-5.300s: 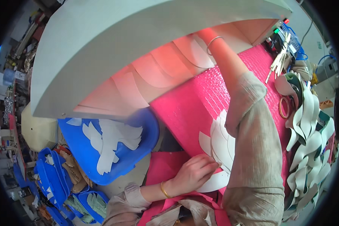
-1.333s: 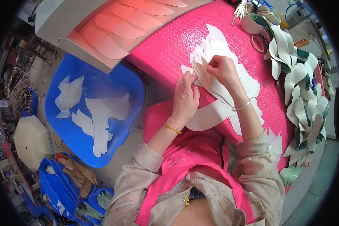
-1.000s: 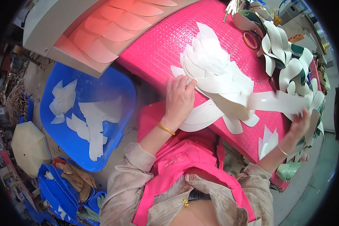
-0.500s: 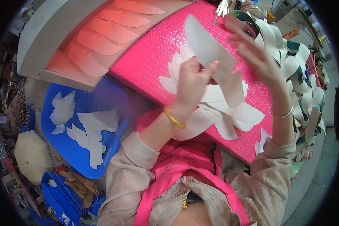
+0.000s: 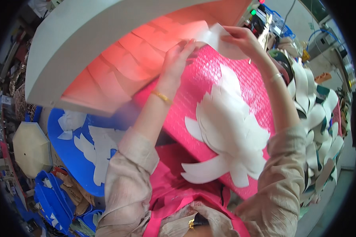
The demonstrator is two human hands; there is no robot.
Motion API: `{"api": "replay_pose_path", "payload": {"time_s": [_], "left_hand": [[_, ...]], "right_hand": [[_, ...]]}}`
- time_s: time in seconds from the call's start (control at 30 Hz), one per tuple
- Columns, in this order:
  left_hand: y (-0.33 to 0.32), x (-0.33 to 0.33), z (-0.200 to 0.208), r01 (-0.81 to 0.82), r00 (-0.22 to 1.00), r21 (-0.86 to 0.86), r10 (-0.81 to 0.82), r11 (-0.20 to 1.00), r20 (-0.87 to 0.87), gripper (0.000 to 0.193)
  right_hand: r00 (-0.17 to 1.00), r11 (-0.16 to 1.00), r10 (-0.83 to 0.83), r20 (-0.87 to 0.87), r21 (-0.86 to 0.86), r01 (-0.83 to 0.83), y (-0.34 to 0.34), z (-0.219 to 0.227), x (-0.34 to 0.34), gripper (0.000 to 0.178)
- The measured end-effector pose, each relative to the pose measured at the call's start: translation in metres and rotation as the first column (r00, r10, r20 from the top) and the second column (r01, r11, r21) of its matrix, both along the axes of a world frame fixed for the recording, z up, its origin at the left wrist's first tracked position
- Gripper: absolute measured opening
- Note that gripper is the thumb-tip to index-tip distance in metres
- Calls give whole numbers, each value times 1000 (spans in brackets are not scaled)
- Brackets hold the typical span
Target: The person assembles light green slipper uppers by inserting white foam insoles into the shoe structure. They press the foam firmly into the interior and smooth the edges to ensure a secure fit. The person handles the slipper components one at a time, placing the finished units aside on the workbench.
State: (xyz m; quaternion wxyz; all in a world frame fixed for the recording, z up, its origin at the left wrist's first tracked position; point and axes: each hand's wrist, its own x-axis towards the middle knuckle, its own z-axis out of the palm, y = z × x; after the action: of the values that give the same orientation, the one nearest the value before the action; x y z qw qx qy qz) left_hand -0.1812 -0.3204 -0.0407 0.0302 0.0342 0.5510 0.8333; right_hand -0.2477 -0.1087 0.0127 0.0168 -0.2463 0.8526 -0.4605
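On my feed, the white piece [image 5: 234,49] is up in the air at the hood's right half, above the far part of the pink table. It is bent rather than flat, and its left end is washed out in the glow, so I cannot tell whether it touches anything behind it.

I see the right hand [image 5: 242,38] pinching it from the right, fingers on top. The left hand [image 5: 175,61] is at the hood's mouth, its fingertips close to the piece's left end; I cannot tell whether they grip it or only lie near it.

Behind the hands, the big pale hood [image 5: 95,37] fills the upper left, lit red inside, with a row of leaf-shaped sheets [image 5: 136,49] overlapping on its bed.

Nearer the body, on the pink table [image 5: 178,106], I make out a spread-out pile [image 5: 229,122] of white pieces, stacked and fanned, some ends sticking out over the near edge.

To the left, below the hood, sits a blue tub [image 5: 69,158] with more white cutouts [image 5: 103,152] inside. Left of that I see a cream eight-sided thing [image 5: 32,150], and below it blue bins [image 5: 53,197] with brown scraps [image 5: 77,187].

Along the right side runs a long heap [image 5: 316,118] of curled white strips with dark green showing between them. At the top right is a blue basket [image 5: 280,23].
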Motion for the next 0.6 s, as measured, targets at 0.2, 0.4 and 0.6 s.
{"api": "replay_pose_path", "payload": {"time_s": [0.2,0.4,0.6], "left_hand": [[-23,32,-46,-44,997,-268,25,963,-71,28],[-36,85,-37,24,995,-545,-73,838,-69,24],[-31,101,-24,-30,983,-617,-89,786,-161,24]], "right_hand": [[981,957,-51,189,-272,102,-53,-48,-136,38],[951,891,-243,-190,343,297,-55,-90,-176,38],[739,800,-10,-674,438,410,-62,-114,-165,19]]}}
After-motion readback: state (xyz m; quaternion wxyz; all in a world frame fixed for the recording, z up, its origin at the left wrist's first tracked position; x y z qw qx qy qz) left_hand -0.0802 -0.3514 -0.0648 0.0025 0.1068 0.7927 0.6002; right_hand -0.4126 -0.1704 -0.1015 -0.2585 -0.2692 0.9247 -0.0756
